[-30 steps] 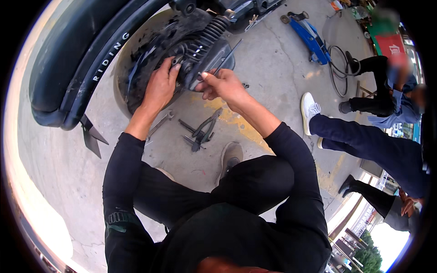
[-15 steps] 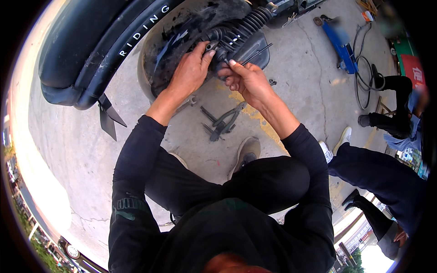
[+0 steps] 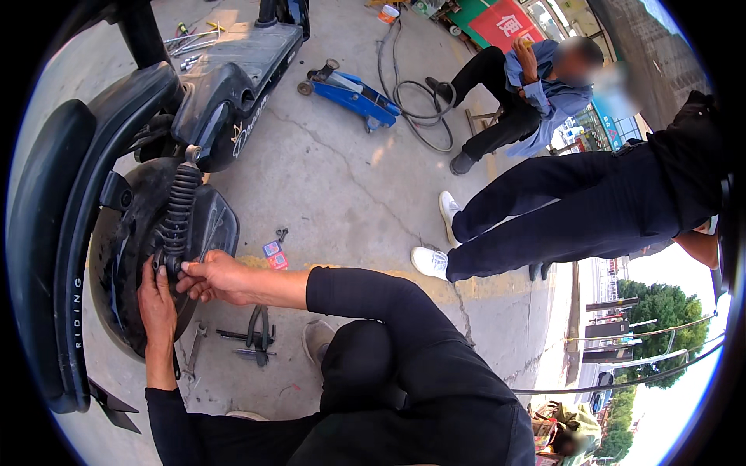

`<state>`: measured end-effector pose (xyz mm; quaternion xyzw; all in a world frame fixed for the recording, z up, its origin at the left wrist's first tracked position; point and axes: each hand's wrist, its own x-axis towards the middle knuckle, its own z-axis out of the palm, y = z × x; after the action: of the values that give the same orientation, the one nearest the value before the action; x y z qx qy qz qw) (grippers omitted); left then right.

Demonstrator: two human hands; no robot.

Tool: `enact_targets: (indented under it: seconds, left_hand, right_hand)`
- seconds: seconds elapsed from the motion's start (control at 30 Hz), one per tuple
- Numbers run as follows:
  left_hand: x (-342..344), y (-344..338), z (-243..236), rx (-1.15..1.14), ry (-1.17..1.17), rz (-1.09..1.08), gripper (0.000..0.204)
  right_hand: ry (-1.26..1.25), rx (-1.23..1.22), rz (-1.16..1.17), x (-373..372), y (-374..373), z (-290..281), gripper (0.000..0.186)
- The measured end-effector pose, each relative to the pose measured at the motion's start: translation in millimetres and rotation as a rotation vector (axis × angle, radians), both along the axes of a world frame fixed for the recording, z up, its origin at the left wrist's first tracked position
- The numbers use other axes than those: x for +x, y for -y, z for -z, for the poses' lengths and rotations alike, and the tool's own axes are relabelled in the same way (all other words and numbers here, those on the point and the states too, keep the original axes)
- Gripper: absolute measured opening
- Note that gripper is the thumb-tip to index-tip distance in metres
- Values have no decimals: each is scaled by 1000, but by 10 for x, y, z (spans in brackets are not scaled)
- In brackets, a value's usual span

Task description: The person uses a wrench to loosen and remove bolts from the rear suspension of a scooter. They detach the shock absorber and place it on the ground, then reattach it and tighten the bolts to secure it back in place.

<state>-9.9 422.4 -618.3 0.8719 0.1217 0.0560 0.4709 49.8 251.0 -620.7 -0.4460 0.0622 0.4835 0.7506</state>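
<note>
Head view: the shock absorber (image 3: 180, 203) stands on the scooter (image 3: 217, 109), beside the rear wheel (image 3: 113, 260). At its lower end, the left hand (image 3: 158, 307) rests its fingertips, grip unclear; the right hand (image 3: 221, 278) brings thumb and fingers close together, any pinched piece indistinct. Nearby, a wrench (image 3: 195, 349) and pliers (image 3: 265, 330) lie on concrete (image 3: 350, 186).

The shock absorber (image 3: 179, 203) is showing black coils. Left of it, the seat (image 3: 54, 241) is wearing black with white lettering. Right of it, one small square (image 3: 272, 248) is showing blue, another square (image 3: 278, 262) red; farther right, a floor jack (image 3: 356, 96) is showing blue and a patchy stripe (image 3: 513, 286) is running yellow across grey concrete (image 3: 350, 179).
</note>
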Motion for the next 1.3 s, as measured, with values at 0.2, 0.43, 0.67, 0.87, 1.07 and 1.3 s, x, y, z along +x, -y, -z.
enact_targets:
  seconds: [0.2, 0.43, 0.67, 0.87, 1.07, 1.3]
  left_hand:
    - [-15, -81, 55, -7, 21, 8, 34]
    - [-12, -25, 25, -30, -17, -1, 34]
    - [-3, -45, 128, -26, 145, 19, 33]
    - [-38, -46, -50, 7, 78, 3, 35]
    - [-28, -29, 30, -5, 138, -29, 34]
    - [-32, 19, 25, -11, 165, -8, 37]
  right_hand:
    - [593, -215, -90, 5, -31, -47, 25]
    - [2054, -744, -416, 44, 13, -218, 23]
    - [2891, -1131, -848, -61, -57, -330, 38]
    - [2698, -1122, -470, -136, -6, -281, 39]
    - [2706, -1206, -509, -150, -6, -295, 40]
    - [2078, -1104, -542, -208, 230, -311, 24]
